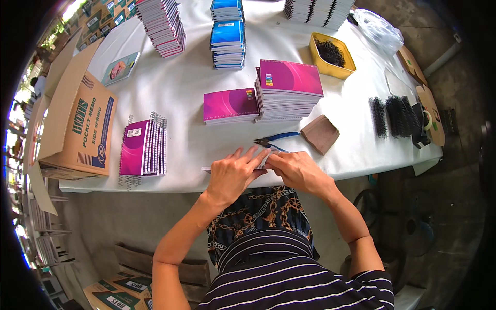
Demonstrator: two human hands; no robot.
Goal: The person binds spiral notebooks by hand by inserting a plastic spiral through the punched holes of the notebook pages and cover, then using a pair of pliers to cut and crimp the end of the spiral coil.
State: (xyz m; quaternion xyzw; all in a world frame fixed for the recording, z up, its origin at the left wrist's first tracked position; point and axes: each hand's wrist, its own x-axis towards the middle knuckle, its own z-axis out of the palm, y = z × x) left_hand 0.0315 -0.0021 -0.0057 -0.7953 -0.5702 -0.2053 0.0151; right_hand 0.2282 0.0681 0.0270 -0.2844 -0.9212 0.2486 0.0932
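At the table's front edge, my left hand (232,172) and my right hand (299,171) meet over a small notebook (206,169). Mostly hidden under the hands, it shows only a thin pale edge and a bit of white between them. The left fingers press along it, and the right thumb and fingers pinch at its right part. Just beyond the fingertips lie blue-handled pliers (283,136). A worn brown block (320,134) sits right of them. Behind stand a lower stack (230,105) and a taller stack (289,85) of purple notebooks.
To the left are spiral-bound purple notebooks (135,149) and an open cardboard box (85,124). Blue notebooks (228,33) and a red-edged stack (161,26) stand farther back. A yellow tub (349,64) holds black coils; more black spiral coils (400,116) lie at right.
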